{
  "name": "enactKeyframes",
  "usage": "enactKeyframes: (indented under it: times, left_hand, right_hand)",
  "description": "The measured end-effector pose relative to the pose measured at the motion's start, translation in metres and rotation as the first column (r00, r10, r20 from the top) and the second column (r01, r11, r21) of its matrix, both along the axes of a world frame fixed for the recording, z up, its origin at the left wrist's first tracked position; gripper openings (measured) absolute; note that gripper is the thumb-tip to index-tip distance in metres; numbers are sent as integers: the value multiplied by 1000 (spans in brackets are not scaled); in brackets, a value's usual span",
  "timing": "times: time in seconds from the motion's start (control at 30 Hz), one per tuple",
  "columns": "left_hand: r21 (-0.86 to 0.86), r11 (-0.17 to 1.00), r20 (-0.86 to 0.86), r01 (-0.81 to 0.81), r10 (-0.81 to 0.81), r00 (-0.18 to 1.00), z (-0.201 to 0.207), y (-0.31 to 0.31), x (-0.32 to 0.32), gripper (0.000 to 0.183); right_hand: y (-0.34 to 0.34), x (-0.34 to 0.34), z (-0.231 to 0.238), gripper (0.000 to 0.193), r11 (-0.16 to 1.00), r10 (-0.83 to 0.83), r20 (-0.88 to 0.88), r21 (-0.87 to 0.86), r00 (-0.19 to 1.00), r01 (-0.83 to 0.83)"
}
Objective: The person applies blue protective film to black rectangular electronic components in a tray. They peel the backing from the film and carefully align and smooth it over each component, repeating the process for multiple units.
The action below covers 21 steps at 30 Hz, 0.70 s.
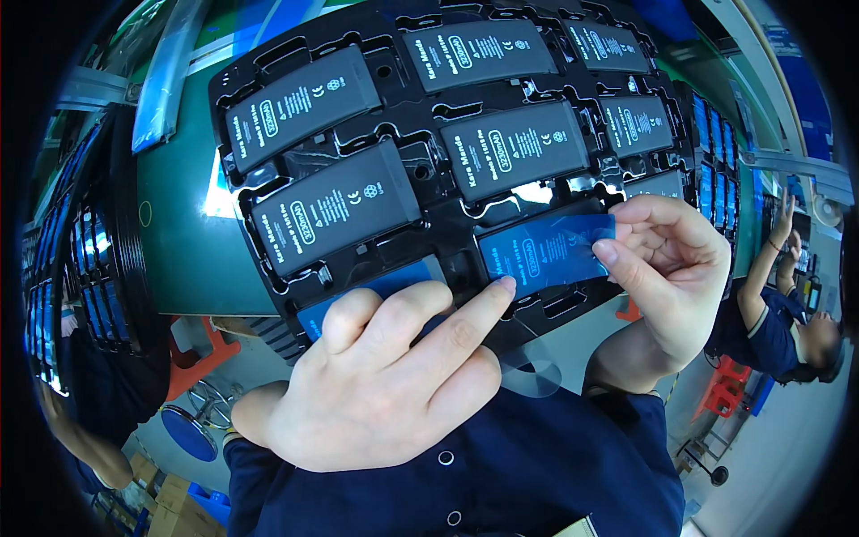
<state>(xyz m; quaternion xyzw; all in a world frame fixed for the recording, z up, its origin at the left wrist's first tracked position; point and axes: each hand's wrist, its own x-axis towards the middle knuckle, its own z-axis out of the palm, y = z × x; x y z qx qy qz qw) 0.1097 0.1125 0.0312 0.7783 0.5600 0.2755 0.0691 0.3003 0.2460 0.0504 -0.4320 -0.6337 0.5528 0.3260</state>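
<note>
A black plastic tray (432, 194) holds flat dark phone batteries in moulded pockets. Blue film (565, 243) covers the near middle battery. My right hand (673, 273) pinches the film's upper right corner between thumb and fingers, at that battery's right end. The index finger of my left hand (385, 380) stretches to the battery's lower left corner, while its other fingers are loosely bent and hold nothing. Partly behind my left hand lies another blue-covered battery (398, 279). The batteries farther back, such as the grey-black battery (514, 148), show bare faces.
The tray rests on a green table (179, 242). Stacked trays of blue-covered batteries stand left (98, 259) and right (713, 152). A co-worker (778, 322) is at the right; another person's arm (89, 447) shows at the left. A blue round stool (189, 433) stands below the table.
</note>
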Motion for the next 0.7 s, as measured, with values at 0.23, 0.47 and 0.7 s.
enactKeyframes:
  times: [0.23, 0.47, 0.7]
  left_hand:
    - [-22, 1000, -1, 15, -15, 1000, 2, 1, -1, 24]
    - [-27, 1000, 16, 14, -14, 1000, 2, 0, -1, 23]
    - [-14, 1000, 25, 26, -26, 999, 1, 4, -1, 22]
  right_hand:
    - [-1, -3, -3, 24, 999, 0, 72, 50, 997, -4]
    - [1, -12, -3, 26, 974, 27, 248, 211, 969, -81]
    - [3, -13, 5, 38, 888, -17, 459, 414, 888, -198]
